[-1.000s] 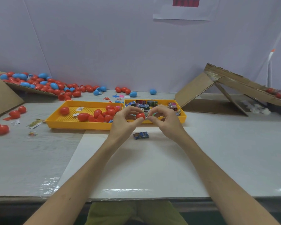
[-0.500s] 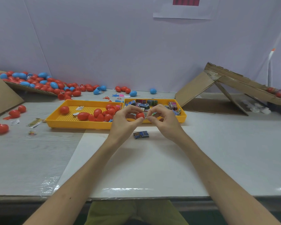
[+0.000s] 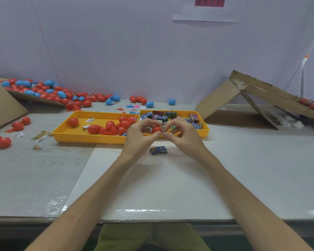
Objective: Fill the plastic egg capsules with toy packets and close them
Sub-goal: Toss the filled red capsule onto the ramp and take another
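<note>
under curled fingers (image 3: 146,123), half-hidden red capsule (image 3: 156,129)

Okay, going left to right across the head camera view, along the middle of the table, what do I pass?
Loose red eggs → yellow tray of red eggs → left hand → red egg capsule pinched between both hands → right hand → cardboard ramp.

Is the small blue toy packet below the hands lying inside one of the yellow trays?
No, the blue toy packet lies on the white board, in front of the yellow trays.
</note>
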Tool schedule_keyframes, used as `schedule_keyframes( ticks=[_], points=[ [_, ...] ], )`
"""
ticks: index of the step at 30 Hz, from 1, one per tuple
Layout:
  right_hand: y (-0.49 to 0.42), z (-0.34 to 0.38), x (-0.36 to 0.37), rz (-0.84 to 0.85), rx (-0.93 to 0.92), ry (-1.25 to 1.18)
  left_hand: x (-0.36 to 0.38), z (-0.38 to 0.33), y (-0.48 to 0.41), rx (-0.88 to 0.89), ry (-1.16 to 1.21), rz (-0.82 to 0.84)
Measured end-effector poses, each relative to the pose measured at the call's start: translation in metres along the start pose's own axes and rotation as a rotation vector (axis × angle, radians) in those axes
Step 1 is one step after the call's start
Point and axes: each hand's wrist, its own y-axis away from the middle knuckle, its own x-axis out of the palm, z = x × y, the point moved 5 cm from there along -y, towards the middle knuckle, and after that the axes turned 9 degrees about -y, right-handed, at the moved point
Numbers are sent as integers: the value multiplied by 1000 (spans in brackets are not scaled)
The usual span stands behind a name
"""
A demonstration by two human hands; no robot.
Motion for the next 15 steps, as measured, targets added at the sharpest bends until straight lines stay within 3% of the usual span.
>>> schedule_keyframes(
  ticks=[15],
  points=[
    [1,4,3,9,-184,145,2,3,0,-3,-103,-10]
  ],
)
